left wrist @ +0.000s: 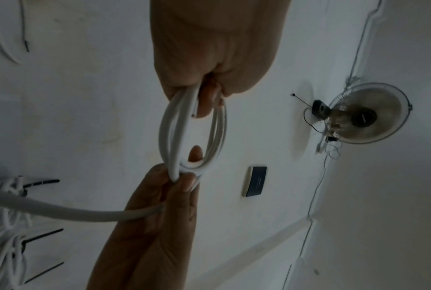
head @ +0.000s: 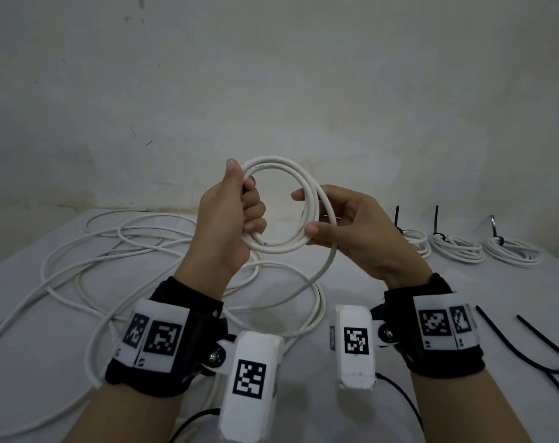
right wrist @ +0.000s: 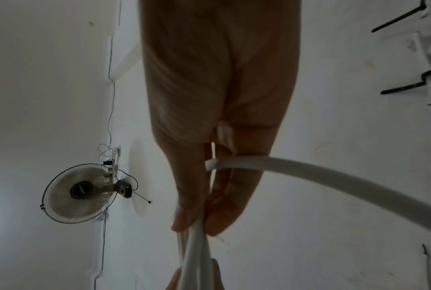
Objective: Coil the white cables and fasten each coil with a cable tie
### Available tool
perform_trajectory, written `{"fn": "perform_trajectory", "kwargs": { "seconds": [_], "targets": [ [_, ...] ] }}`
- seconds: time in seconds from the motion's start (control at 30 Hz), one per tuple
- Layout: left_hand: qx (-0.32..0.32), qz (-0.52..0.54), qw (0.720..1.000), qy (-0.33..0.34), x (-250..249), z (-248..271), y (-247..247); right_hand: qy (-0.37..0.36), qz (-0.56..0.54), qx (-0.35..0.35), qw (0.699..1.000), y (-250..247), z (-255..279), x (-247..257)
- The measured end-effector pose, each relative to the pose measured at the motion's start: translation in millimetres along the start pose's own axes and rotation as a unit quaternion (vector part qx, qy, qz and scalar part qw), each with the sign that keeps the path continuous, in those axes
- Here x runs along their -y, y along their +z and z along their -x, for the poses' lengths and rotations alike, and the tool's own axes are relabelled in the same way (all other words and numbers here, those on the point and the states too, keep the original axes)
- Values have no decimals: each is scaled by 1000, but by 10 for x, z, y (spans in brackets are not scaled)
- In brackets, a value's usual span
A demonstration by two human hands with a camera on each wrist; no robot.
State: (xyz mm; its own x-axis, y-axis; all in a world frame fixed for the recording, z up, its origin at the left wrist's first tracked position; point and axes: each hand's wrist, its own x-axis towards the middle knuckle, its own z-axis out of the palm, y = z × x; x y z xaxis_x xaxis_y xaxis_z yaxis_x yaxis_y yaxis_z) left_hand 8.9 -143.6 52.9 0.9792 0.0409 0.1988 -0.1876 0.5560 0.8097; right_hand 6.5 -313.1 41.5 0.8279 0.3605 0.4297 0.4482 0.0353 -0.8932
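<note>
Both hands hold a small coil of white cable point(head: 284, 174) up above the table. My left hand point(head: 236, 212) grips the coil's left side with its fingers curled round the turns; the cable's cut end point(head: 262, 241) pokes out below those fingers. My right hand point(head: 329, 215) pinches the coil's right side between thumb and fingers. From there the free length of cable point(head: 322, 270) drops to the loose white cable point(head: 118, 251) spread over the table at left. In the left wrist view the coil point(left wrist: 169, 137) hangs between both hands. The right wrist view shows the cable point(right wrist: 308, 172) crossing my fingers.
Three finished coils, each bound with a black cable tie, lie at the back right point(head: 457, 251). Loose black cable ties point(head: 546, 343) lie at the right edge. The table has a white cloth point(head: 399, 298). A wall fan point(left wrist: 365, 115) hangs behind.
</note>
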Motion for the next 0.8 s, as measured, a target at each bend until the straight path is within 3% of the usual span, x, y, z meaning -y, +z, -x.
{"fn": "perform_trajectory", "kwargs": {
  "seconds": [0.13, 0.3, 0.63, 0.8],
  "targets": [
    [0, 54, 999, 2, -10, -13, -15, -25, -13, -9, 1000, 65, -22, -16],
    [-14, 68, 997, 38, 43, 7, 41, 13, 14, -3, 1000, 99, -38, -18],
    [86, 50, 993, -63, -28, -42, -100, -14, -2, 5, 1000, 30, 11, 16],
    [73, 68, 994, -47, -100, -14, -84, -14, -17, -4, 1000, 82, -18, -28]
  ]
}}
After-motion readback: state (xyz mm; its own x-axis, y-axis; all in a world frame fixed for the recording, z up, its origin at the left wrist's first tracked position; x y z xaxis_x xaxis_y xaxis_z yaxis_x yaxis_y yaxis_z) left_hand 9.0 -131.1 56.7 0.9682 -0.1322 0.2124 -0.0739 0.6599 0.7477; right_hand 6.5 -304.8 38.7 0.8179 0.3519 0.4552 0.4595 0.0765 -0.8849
